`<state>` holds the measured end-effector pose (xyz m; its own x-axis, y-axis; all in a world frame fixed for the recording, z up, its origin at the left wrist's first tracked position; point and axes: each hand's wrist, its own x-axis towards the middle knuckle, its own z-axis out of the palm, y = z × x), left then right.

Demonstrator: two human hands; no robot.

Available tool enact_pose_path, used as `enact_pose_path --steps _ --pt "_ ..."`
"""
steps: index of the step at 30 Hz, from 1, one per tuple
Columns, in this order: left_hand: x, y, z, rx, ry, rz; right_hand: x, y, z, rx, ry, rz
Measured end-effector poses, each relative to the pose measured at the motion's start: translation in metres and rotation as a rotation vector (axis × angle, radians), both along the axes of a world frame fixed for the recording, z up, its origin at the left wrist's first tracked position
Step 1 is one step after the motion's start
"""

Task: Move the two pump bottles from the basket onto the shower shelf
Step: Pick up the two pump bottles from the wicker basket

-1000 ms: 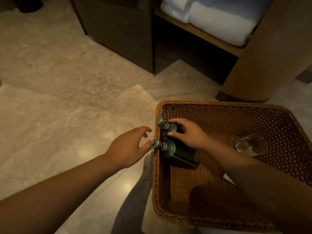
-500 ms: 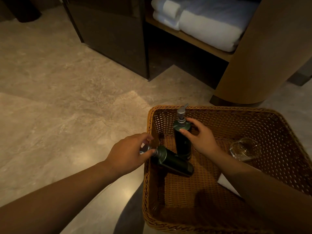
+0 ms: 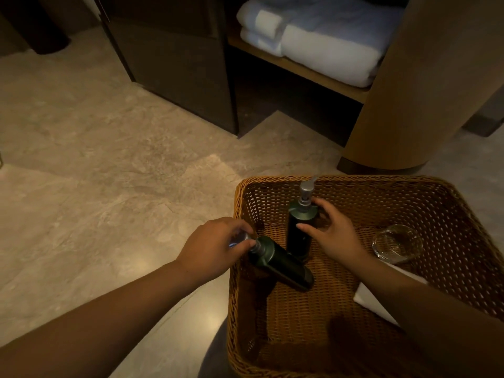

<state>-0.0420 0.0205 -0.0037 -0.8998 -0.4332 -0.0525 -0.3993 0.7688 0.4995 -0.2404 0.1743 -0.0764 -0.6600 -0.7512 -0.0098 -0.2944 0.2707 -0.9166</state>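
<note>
Two dark green pump bottles with grey pumps are in a brown wicker basket (image 3: 463,203) on the floor. One bottle (image 3: 298,233) stands upright near the basket's far left corner; my right hand (image 3: 331,234) curls around its right side with fingers spread, touching it. The other bottle (image 3: 283,264) lies tilted, its pump end raised over the basket's left rim. My left hand (image 3: 215,246) is shut on that pump head. No shower shelf is in view.
The basket also holds a clear glass dish (image 3: 396,242) at the right and a white folded cloth (image 3: 376,301), partly under my right forearm. Beyond stand a dark cabinet (image 3: 174,58), a wooden shelf with white towels (image 3: 327,47) and a round wooden column (image 3: 425,85). Stone floor lies left.
My right hand has stood one bottle upright from lying. My left hand has closed on the other bottle's pump and lifted that end above the basket rim.
</note>
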Motion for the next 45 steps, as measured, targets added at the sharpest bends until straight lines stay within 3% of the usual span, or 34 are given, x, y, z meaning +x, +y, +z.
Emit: enact_pose_path --steps 12,21,27,35,45 --pt "-0.08 0.002 0.03 -0.266 -0.048 -0.265 -0.026 0.048 0.007 -0.056 0.241 -0.127" --pt "-0.074 -0.008 0.013 -0.117 0.075 -0.246 -0.035 0.058 -0.008 0.003 0.217 -0.203" --pt "-0.058 0.008 -0.004 0.007 0.284 0.014 -0.038 0.054 -0.011 0.012 0.193 -0.255" --pt "-0.033 0.046 -0.032 0.176 0.38 0.321 -0.041 0.052 -0.014 0.041 0.185 -0.266" --pt "-0.027 0.073 -0.056 0.254 0.375 0.396 -0.039 0.046 -0.015 0.029 0.199 -0.293"
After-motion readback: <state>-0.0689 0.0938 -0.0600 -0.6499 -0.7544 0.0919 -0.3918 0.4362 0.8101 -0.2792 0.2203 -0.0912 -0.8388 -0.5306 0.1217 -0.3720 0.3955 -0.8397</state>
